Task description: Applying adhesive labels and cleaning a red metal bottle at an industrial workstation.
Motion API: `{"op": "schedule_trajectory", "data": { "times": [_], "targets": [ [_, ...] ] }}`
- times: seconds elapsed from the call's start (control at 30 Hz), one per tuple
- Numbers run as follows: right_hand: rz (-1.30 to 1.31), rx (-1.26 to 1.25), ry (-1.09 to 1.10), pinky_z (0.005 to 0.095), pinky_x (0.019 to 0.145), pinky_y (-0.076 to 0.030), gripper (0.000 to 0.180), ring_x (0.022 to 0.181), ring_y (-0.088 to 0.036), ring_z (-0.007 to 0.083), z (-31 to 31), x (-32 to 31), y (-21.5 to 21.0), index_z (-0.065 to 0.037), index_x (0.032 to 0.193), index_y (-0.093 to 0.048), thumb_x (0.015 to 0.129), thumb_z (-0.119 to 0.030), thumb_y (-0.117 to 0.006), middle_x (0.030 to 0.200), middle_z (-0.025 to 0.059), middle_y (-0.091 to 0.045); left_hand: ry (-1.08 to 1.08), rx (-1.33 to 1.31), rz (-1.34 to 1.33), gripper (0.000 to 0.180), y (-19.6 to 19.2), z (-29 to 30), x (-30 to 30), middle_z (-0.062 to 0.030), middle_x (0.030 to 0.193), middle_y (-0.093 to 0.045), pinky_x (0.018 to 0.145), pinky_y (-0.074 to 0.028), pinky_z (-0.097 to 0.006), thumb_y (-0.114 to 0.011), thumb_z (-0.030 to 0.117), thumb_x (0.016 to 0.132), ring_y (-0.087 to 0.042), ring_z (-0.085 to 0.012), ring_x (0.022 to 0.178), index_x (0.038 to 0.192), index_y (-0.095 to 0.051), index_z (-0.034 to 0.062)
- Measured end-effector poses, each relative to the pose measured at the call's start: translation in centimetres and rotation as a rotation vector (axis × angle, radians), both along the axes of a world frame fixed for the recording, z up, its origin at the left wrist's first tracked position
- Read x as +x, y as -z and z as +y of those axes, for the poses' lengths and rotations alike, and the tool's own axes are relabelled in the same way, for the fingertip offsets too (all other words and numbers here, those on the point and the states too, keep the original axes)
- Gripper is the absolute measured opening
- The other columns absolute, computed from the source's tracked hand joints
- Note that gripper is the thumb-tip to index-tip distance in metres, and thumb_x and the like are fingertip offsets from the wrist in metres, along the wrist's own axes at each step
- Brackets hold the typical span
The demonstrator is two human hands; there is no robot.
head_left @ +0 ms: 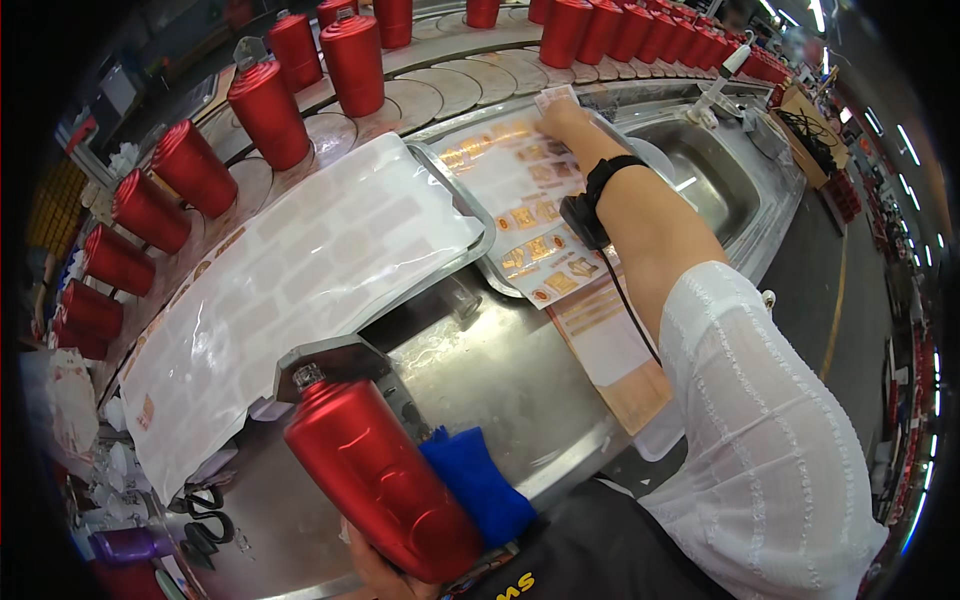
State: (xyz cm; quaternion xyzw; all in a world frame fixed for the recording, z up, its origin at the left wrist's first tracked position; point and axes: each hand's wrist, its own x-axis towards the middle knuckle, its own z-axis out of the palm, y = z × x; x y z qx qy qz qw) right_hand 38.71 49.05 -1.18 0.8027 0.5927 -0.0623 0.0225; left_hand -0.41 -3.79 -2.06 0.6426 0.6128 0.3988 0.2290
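A glossy red bottle (pixel 370 470) with molded curves and a clear glass neck lies tilted in my left hand (pixel 385 578). My left fingers wrap around its lower side at the front edge, partly hidden beneath it. At the far side of the tray, my right hand (pixel 563 118) is closed at a small pale printed slip (pixel 556 96), which sticks out beyond the fingers. Below that hand spreads a decal sheet (pixel 540 255) with gold and orange designs, lying on a metal tray (pixel 485 265). A blue cloth (pixel 482 485) rests against the bottle.
A white backing sheet (pixel 310 250) with blocky marks covers the left of the steel worktop (pixel 470 350). Several red bottles (pixel 268 115) stand along a curved conveyor (pixel 415 100). On the right is a sink (pixel 715 185). Black scissors (pixel 207 525) lie at lower left.
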Motion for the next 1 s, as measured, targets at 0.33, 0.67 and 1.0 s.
{"op": "schedule_trajectory", "data": {
  "times": [0.33,0.67,1.0],
  "targets": [
    [0.027,0.079,-0.126,0.0426,0.097,-0.045,0.053,0.116,-0.059,0.0284,0.0,2.4,-0.4,-0.01,0.121,-0.064,0.081,-0.044,-0.068,0.123,0.0141,-0.063,-0.01,0.009,-0.011,0.082,0.1,0.3,0.7,-0.0254,0.134,-0.046,0.105,-0.033,-0.043,-0.064,0.039,0.084,-0.047,-0.0373,0.123,0.142,-0.029,-0.0082],
    [0.334,0.169,-0.145,0.0414,0.09,-0.05,0.074,0.105,-0.064,0.0336,0.7,7.6,1.0,0.008,0.111,-0.063,0.075,-0.057,-0.07,0.108,0.0235,-0.067,0.056,0.023,-0.35,0.092,1.6,2.3,2.3,-0.0251,0.138,-0.043,0.109,-0.031,-0.045,-0.072,0.038,0.081,-0.044,-0.0356,0.129,0.147,-0.022,-0.0027],
    [0.29,0.467,0.189,0.0443,0.084,-0.052,0.043,0.11,-0.06,0.0325,-4.5,-0.2,-0.1,-0.004,0.106,-0.069,0.086,-0.041,-0.061,0.113,0.0183,-0.065,-0.001,0.074,-0.035,0.094,-0.9,0.8,1.3,-0.028,0.134,-0.045,0.104,-0.031,-0.05,-0.065,0.059,0.082,-0.044,-0.0433,0.121,0.141,-0.034,-0.0059]
  ]
}}
